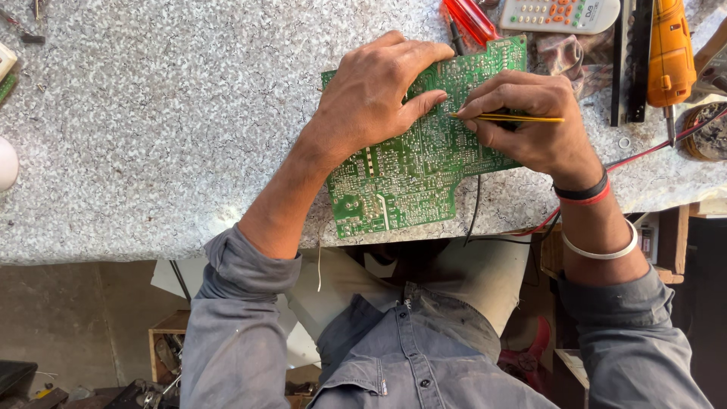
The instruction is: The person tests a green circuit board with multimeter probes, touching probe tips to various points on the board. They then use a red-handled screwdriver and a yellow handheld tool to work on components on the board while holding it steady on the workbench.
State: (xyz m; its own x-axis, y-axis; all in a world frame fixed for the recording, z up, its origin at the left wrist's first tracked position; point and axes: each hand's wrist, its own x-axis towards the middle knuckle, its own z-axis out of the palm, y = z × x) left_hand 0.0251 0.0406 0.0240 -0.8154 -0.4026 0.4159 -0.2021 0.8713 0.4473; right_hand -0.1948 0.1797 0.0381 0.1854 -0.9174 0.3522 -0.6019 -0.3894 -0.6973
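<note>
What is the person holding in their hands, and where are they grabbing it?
The right hand pinches a thin yellow tool near its tip end. The left hand grips nothing; it presses flat on the green circuit board.

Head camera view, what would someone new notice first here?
A large green circuit board lies solder side up on the speckled counter, mid-frame. The left hand presses flat on the board, while the right hand holds a thin yellow probe to it. At the top right lie an orange tool and a white remote control.
</note>
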